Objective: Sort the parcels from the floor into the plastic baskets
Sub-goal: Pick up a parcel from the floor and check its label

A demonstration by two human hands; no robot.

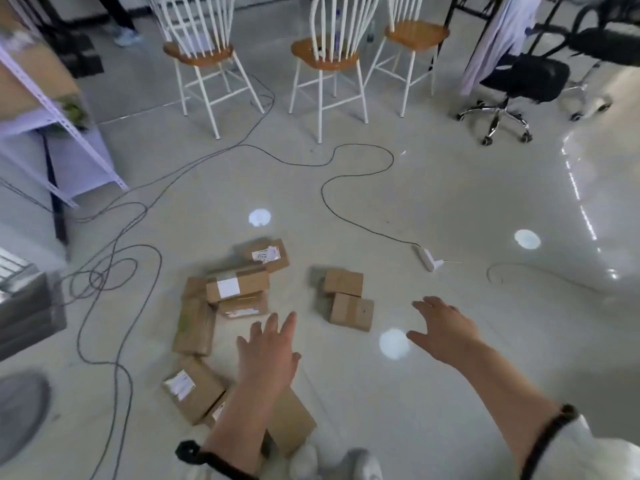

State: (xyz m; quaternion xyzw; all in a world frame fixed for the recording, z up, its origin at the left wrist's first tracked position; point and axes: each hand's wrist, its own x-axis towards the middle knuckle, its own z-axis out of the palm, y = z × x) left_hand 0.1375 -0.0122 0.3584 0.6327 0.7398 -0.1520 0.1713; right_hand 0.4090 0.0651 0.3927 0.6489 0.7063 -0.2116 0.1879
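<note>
On floor ahead, parcels (239, 284) in two groups: a heap left of centre, and two small boxes (350, 299) apart to its right. Your left hand (268, 351) and right hand (445, 332) hang above the floor, fingers spread, holding nothing, touching nothing. The small boxes lie between the two hands, just beyond the fingertips. They touch each other, one behind the other; neither hand is clearly nearer. The heap sits ahead-left of your left hand. Its long parcel (194, 323) runs away from you, long axis near-to-far. One more box (291, 424) lies under your left forearm. Likely next: come down on the small boxes, one hand each side. White labels show on the top box (228, 286), the far box (266, 253) and a near-left box (180, 384); print too blurred to read. No basket plainly in view. Cable (356, 216) lies well apart from the reach.
</note>
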